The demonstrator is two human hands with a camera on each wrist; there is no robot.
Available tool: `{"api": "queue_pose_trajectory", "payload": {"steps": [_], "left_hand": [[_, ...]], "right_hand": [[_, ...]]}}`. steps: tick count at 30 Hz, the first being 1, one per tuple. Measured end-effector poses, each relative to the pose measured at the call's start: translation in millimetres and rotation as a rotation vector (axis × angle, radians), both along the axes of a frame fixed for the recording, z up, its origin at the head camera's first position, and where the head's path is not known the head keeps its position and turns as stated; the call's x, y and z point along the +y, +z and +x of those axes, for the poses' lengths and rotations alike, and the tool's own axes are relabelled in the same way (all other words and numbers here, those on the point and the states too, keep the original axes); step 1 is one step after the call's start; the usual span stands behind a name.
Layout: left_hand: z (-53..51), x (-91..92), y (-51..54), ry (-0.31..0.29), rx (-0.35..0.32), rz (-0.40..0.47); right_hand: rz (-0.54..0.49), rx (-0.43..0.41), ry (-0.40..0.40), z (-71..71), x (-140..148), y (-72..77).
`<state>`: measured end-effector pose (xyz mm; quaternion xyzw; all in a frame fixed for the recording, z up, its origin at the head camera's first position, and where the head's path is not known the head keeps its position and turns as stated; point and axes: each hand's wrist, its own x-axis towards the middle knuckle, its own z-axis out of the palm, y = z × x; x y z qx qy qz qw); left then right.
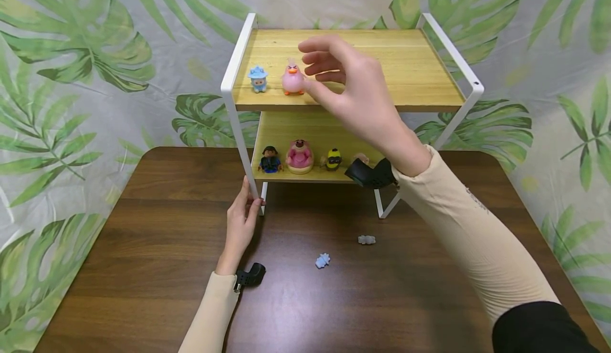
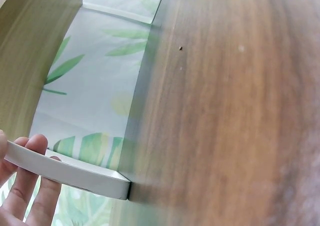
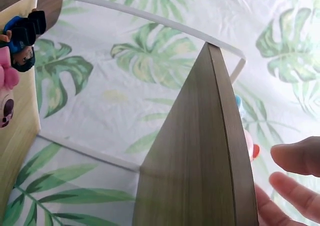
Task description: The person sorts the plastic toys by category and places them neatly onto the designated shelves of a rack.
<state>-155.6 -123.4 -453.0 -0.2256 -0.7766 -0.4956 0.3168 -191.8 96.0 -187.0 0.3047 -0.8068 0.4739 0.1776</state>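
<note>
A pink duck figure [image 1: 292, 81] stands on the shelf unit's upper board [image 1: 410, 72], beside a small figure in a light blue hat [image 1: 258, 80]. Just right of the duck is my right hand [image 1: 360, 90], thumb and fingers apart and loosely curved. In the right wrist view its thumb [image 3: 300, 157] shows a gap from the duck [image 3: 249, 145], which the board's edge partly hides. My left hand [image 1: 242, 220] grips the shelf's white front-left leg [image 1: 241, 141] low down. Its fingers [image 2: 42, 198] curl around that white bar [image 2: 75, 177] in the left wrist view.
The lower board holds a dark-haired toy figure [image 1: 270, 161], a pink bear [image 1: 299, 157], a yellow goggled figure [image 1: 333, 159] and a partly hidden one [image 1: 361, 158]. On the brown table [image 1: 157, 236] lie a pale blue figure [image 1: 322, 261] and a greyish one [image 1: 366, 240].
</note>
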Motion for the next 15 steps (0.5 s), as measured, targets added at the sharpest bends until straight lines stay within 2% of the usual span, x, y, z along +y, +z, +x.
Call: {"api": "queue_pose_trajectory", "payload": {"steps": [1, 8, 15], "left_hand": [[-0.4, -0.3, -1.2, -0.001, 0.002, 0.002], [-15.3, -9.3, -35.5, 0.013, -0.05, -0.002], [-17.2, -8.5, -35.7, 0.009, -0.027, 0.008]], "right_hand": [[-0.019, 0.012, 0.009, 0.4, 2, -1.0], [-0.139, 0.048, 0.08, 7.2, 14, -8.3], [-0.192, 0.141, 0.128, 15.7, 28, -18.2]]}}
